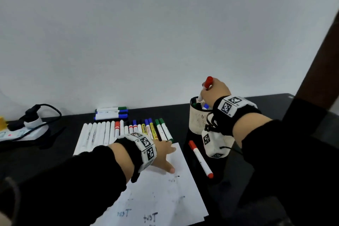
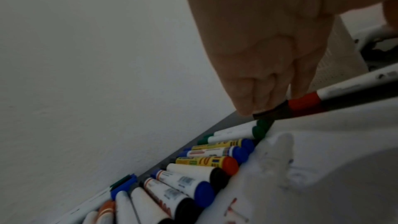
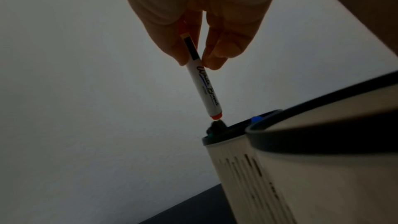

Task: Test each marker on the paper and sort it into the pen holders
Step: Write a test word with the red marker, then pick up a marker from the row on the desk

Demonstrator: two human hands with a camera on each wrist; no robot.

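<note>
Head view: right grip point(image 1: 213, 91) pinches a red-capped marker point(image 1: 206, 86) upright over the far pen holder point(image 1: 199, 117), near the back edge of the surface point(image 1: 60, 152). Left grip point(image 1: 163, 154) rests flat on the paper point(image 1: 165, 198), fingers straight, holding nothing. A second red marker point(image 1: 200, 158) lies beside the paper.

Left wrist view: fingers point(image 2: 245, 94) extended toward the marker row point(image 2: 215, 159).

Right wrist view: marker tip point(image 3: 216, 117) just above the holder rim point(image 3: 224, 135).
</note>
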